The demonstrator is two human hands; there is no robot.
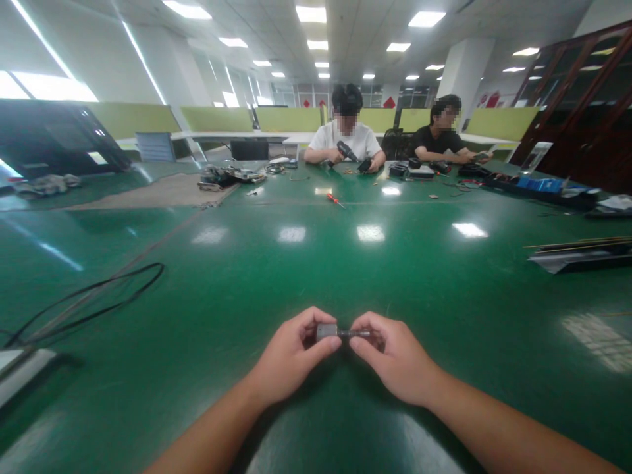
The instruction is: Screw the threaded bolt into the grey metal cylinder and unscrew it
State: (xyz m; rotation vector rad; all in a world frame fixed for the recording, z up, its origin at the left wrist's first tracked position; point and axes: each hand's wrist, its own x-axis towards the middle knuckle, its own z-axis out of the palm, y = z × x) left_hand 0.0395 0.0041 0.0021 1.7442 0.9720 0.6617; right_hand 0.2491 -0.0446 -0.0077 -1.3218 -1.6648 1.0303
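Note:
Both my hands meet low over the green table (316, 263), just in front of me. My left hand (291, 355) pinches a small grey metal block (326, 330) between thumb and fingers. My right hand (392, 355) pinches a thin dark rod (356, 334) that sticks out of that block toward the right. The two parts look joined end to end; how they connect is too small to tell. Both hands are closed around the piece.
A black cable (93, 296) loops on the left. A flat light object (20, 372) lies at the left edge, dark strips (582, 253) at the right. A red-handled screwdriver (336, 200) lies mid-table. Two people (345, 141) sit at the far side among tools and parts.

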